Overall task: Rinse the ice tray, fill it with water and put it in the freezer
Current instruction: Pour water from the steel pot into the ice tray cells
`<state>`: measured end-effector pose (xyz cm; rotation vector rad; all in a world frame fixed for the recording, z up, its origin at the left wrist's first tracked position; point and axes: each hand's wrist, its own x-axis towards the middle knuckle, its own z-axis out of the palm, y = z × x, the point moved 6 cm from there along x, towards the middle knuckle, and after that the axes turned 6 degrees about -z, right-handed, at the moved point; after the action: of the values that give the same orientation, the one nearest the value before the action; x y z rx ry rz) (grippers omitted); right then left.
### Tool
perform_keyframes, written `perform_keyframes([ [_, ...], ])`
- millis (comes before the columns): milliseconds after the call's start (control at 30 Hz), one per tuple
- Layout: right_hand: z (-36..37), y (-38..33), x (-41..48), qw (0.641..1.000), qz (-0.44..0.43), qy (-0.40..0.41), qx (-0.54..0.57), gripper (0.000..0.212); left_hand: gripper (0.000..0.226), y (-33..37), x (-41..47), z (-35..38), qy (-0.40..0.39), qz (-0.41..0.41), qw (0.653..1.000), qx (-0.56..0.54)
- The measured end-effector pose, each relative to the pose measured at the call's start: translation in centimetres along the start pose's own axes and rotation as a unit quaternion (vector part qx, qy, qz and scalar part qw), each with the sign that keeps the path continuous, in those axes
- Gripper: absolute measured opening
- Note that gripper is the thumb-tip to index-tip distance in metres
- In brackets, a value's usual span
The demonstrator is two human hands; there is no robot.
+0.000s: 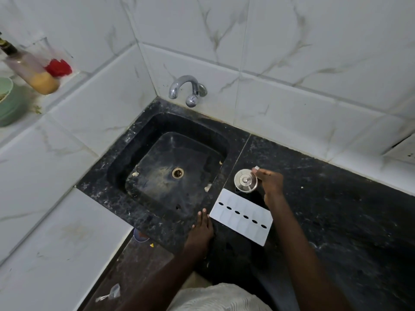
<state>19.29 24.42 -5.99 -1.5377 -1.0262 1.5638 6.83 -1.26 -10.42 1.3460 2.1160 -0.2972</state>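
A white ice tray (241,216) lies flat on the black stone counter (336,209), just right of the sink (170,171); a row of dark slots runs along its middle. My left hand (202,227) rests flat on the counter edge beside the tray's left corner, fingers together, holding nothing. My right hand (269,182) is behind the tray, its fingers against a small steel lidded container (245,180). A chrome tap (186,90) juts from the tiled wall above the sink's back corner; no water runs.
The black sink is dry-looking with a brass drain (177,172) and a few scraps. On a tiled ledge at the upper left stand a bottle (29,68), a red item (58,67) and a green bowl (5,102). White tiled walls enclose the corner.
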Motion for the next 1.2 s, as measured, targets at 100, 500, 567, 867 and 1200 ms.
perform_keyframes([
  [100, -0.9, -0.1, 2.4, 1.000, -0.009, -0.004, -0.029, 0.013, 0.102, 0.0, 0.0, 0.1, -0.001, 0.002, 1.000, 0.009],
  [500, -1.9, 0.0, 8.0, 0.998, -0.026, -0.025, -0.052, 0.018, 0.113, 0.3, -0.1, 0.1, -0.006, 0.011, 1.000, 0.012],
  [567, -2.0, 0.2, 8.2, 0.998, -0.025, -0.028, -0.048, 0.014, 0.113, 0.2, -0.1, 0.2, -0.001, 0.012, 1.000, 0.010],
  [867, -6.8, 5.9, 2.4, 0.972, -0.082, 0.115, -0.186, 0.026, 0.126, -1.3, 1.2, 1.9, 0.008, 0.035, 0.999, -0.009],
  [1200, -9.9, 12.9, -8.6, 0.906, -0.175, 0.164, -0.350, 0.027, 0.145, -4.6, 1.5, 1.6, 0.010, 0.072, 0.995, -0.070],
])
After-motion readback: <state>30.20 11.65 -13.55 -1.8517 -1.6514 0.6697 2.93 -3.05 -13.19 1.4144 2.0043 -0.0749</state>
